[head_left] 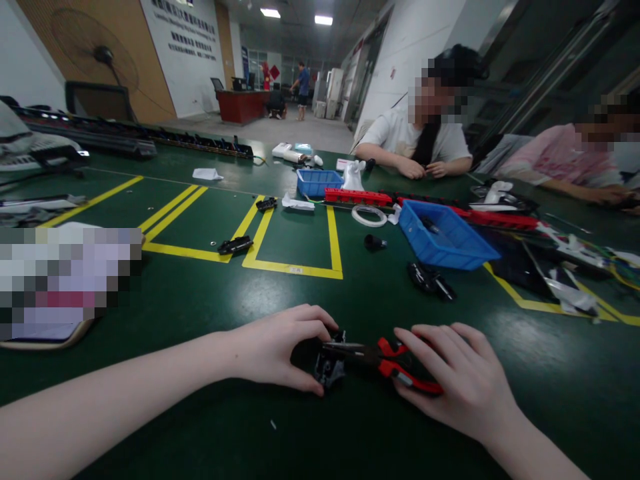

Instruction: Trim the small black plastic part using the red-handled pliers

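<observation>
My left hand (295, 347) grips a small black plastic part (330, 370) between thumb and fingers, low over the green table. In my right hand (460, 373) is a pair of needle-nose pliers (395, 363) with red and black handles. Their jaws point left and reach over the upper side of the black part; whether they bite on it I cannot tell. A small white scrap (273, 424) lies on the table below the part.
Beyond my hands are black pieces (431, 280), a black cylinder (375, 242), a blue bin (445, 240) and a white tape ring (369, 215). Another blue bin (320, 181) stands farther back. A phone (65, 287) lies at left. Two people sit across at the right.
</observation>
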Tool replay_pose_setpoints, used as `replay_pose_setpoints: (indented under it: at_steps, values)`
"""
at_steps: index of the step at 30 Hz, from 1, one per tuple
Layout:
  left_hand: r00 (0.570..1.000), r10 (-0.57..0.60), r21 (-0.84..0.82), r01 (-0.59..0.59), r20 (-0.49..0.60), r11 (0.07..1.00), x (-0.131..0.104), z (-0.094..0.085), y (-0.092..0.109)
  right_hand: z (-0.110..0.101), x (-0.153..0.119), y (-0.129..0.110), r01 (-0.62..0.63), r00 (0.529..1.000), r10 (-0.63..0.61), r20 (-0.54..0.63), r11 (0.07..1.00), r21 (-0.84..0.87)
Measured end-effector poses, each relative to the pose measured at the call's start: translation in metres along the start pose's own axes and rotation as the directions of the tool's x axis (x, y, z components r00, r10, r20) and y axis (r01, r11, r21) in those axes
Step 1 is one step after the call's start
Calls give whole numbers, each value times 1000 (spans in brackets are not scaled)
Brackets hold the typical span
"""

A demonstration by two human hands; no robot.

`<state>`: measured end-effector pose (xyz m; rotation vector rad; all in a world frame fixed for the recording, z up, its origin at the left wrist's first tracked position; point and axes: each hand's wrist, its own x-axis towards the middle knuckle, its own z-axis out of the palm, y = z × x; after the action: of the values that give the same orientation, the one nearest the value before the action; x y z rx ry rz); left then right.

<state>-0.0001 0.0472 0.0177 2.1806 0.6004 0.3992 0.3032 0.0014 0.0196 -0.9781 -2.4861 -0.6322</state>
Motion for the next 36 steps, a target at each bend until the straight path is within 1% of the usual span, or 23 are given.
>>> replay_pose_setpoints:
  at_steps: [5, 10, 14, 20, 25, 28, 36]
  values:
    - [1000, 12, 18, -12, -9, 1000, 1, 0, 0, 1, 1, 1, -1, 1000, 1, 5, 1000, 14]
    - [1000, 5, 20, -4, -12, 1000, 1, 0, 0, 5, -4, 3, -44, 999, 44, -20, 999, 32]
    - [1000, 12, 26, -11, -9, 1000, 1, 1, 0, 4, -6, 5, -17, 1000, 17, -10, 1000, 17]
    - [999, 40, 42, -39, -22, 998, 1, 1, 0, 2, -1, 5, 8, 1000, -8, -8, 1000, 7]
    - [999, 36, 46, -35, -22, 998, 1, 2, -1, 1, 0, 2, -23, 1000, 23, 1, 999, -37]
    - [998, 47, 40, -46, -28, 998, 0, 2, -1, 1, 1, 1, -25, 1000, 26, 17, 1000, -18]
    - [998, 56, 41, -55, -35, 998, 0, 2, -1, 3, -1, 0, -29, 1000, 29, 13, 999, 19]
